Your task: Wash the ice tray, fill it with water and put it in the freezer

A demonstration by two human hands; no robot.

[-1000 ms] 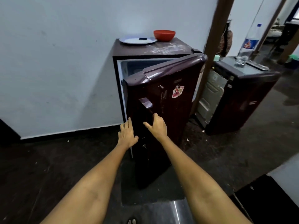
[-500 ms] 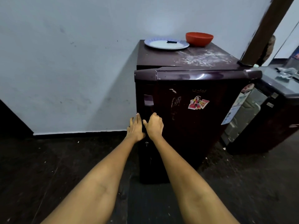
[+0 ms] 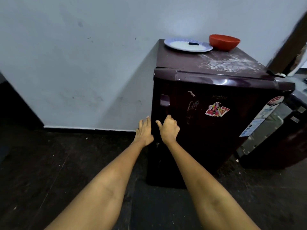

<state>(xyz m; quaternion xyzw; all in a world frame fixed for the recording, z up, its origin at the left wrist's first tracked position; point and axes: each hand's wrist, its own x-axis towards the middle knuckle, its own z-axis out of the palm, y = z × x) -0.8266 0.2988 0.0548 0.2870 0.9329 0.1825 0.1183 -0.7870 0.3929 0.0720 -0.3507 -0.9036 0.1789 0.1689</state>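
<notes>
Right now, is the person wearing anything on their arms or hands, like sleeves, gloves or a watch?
No. Both forearms are bare all the way down to the bottom edge of the picture, so no sleeves show. The left hand and the right hand have no gloves, and no watch, bracelet or ring can be seen on either. Anything worn higher up the arms is out of view.

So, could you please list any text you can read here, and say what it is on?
"Haier": faint brand lettering on the dark maroon fridge door.
Colourful cartoon sticker on that door: print too small to read.
Red-and-white label strip on the neighbouring appliance: blurred, unreadable.
</notes>
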